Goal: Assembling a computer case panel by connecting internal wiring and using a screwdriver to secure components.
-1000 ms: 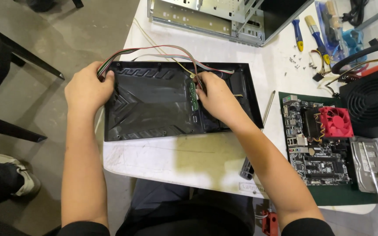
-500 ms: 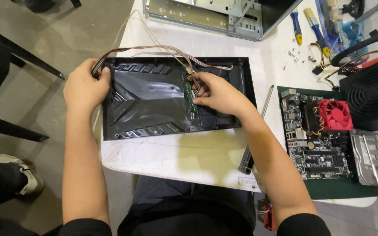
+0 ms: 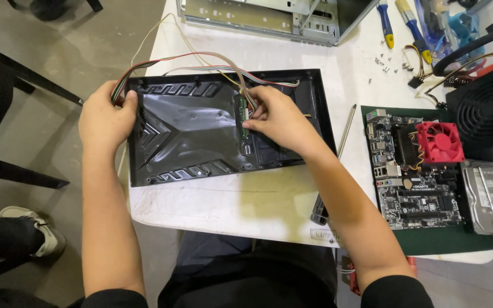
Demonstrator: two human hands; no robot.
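Now the left hand (image 3: 106, 117) grips the black panel (image 3: 189, 134) by its left edge on the tabletop (image 3: 246, 199); the right hand (image 3: 278, 117) pinches wires (image 3: 201, 60) at the small circuit board (image 3: 242, 117). Tugging hard could tear 1 connector loose.

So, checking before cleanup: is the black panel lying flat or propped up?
Flat: the black panel lies on the white table, inner side up.

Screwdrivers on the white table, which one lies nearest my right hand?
The slim plain metal screwdriver lying just right of the black plastic panel, beside the right hand; the blue-and-yellow-handled screwdrivers lie far up the table.
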